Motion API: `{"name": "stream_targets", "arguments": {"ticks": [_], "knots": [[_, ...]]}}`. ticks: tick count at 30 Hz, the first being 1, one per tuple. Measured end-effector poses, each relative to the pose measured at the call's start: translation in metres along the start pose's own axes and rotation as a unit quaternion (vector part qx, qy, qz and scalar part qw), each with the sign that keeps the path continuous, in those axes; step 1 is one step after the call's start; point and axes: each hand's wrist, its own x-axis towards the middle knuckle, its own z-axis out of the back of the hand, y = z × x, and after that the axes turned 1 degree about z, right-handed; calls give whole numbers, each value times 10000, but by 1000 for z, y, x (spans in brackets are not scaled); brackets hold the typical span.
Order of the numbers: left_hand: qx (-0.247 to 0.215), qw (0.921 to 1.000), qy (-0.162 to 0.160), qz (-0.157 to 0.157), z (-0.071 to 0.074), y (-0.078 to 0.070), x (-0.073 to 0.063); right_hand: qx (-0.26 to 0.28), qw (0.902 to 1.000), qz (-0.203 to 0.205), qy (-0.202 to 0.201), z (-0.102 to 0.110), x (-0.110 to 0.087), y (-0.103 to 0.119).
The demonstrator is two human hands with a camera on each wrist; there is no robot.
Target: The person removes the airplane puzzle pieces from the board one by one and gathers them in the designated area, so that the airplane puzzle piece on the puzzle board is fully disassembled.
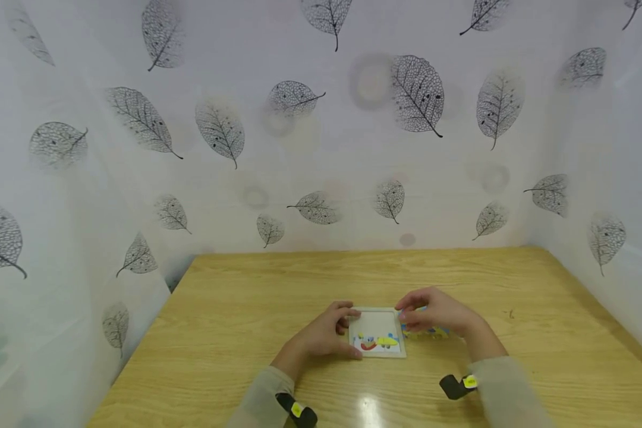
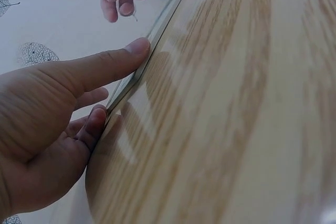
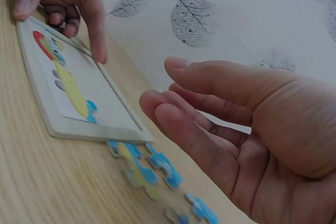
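While the left hand [image 1: 325, 334] is gripping the puzzle frame [image 3: 100, 131], the right hand [image 1: 437, 312] is hovering, thumb parted from fingers. Loose pieces [image 3: 137, 170] are lying beneath it.

In the head view, the left hand [image 1: 325, 335] reached toward two o'clock, thumb and index finger spread; the right hand [image 1: 440, 311] pointed toward nine, fingers loosely curved.

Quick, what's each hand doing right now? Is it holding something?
Left hand: closed on the puzzle frame, holding its edge.
Right hand: open, fingers loosely bent, holding nothing.
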Motion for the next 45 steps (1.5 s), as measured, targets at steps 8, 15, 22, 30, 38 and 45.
{"name": "stream_targets", "arguments": {"ticks": [8,15,22,30,38,45], "knots": [[64,9999,-16,-96,-2,2,0,243,9990,-74,356,-26,12,4],[90,9997,-30,-204,0,2,1,123,9981,-83,597,-48,24,8],[57,9997,-5,-223,1,0,1,-3,9980,-73,622,-59,29,9],[90,9997,29,-244,3,1,1,-240,9973,-2,698,-67,32,11],[-45,9996,145,-232,-1,4,-3,-290,9972,48,686,-73,32,11],[-31,9997,61,-234,1,4,-2,-307,9982,83,509,-73,32,18]]}}
